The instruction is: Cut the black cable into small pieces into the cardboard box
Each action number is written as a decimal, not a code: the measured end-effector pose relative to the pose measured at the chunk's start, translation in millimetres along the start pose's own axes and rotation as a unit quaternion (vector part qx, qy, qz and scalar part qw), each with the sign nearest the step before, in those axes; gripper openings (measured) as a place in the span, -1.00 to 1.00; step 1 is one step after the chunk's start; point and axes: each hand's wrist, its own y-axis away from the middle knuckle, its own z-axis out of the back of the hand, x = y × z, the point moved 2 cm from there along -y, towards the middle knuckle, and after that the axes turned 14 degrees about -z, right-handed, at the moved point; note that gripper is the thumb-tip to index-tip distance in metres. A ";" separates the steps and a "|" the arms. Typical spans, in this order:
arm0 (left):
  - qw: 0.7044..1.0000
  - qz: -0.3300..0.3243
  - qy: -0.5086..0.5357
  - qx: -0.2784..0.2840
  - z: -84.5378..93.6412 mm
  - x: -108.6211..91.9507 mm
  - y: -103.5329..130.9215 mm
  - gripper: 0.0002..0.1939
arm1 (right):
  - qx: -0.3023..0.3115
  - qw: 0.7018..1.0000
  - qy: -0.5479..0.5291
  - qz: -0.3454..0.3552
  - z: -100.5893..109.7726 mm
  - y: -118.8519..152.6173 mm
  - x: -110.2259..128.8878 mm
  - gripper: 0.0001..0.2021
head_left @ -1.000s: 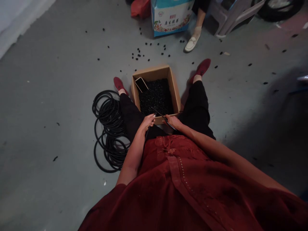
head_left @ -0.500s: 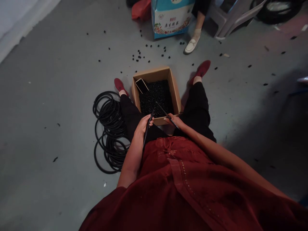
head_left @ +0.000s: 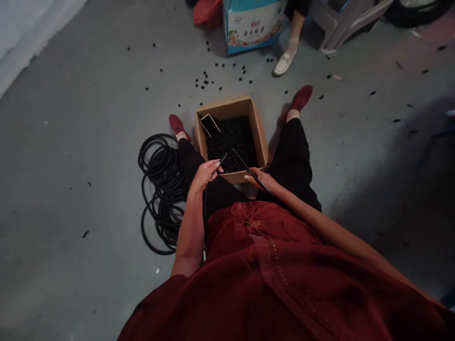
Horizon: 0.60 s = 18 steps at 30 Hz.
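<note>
your left hand (head_left: 206, 175) pinches the hose (head_left: 223, 157), its tip over the box (head_left: 260, 135) at seven o'clock; your right hand (head_left: 262, 180) grips a thin tool (head_left: 243, 161) at five. tool slip could jab your left; coil (head_left: 166, 176) at eight might snag if tugged.

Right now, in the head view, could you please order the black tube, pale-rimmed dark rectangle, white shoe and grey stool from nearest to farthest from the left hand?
Starting from the left hand:
1. Black tube, in its grip.
2. Pale-rimmed dark rectangle, ahead, inside the cardboard box.
3. White shoe, ahead and right.
4. Grey stool, farther ahead and right.
</note>
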 end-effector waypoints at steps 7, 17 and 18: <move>0.992 -0.062 -0.098 -0.051 -11.4 8.1 1.9 -0.58 | 0.019 0.999 0.025 0.037 -8.0 5.3 9.5 -0.50; 0.994 -0.041 -0.096 -0.018 -35.9 39.9 14.8 -0.49 | 0.008 0.997 0.033 0.072 -12.4 -0.4 1.5 -0.48; 0.994 -0.039 -0.100 -0.017 -35.4 40.5 15.0 -0.49 | 0.010 0.997 0.031 0.075 -12.5 0.0 0.7 -0.48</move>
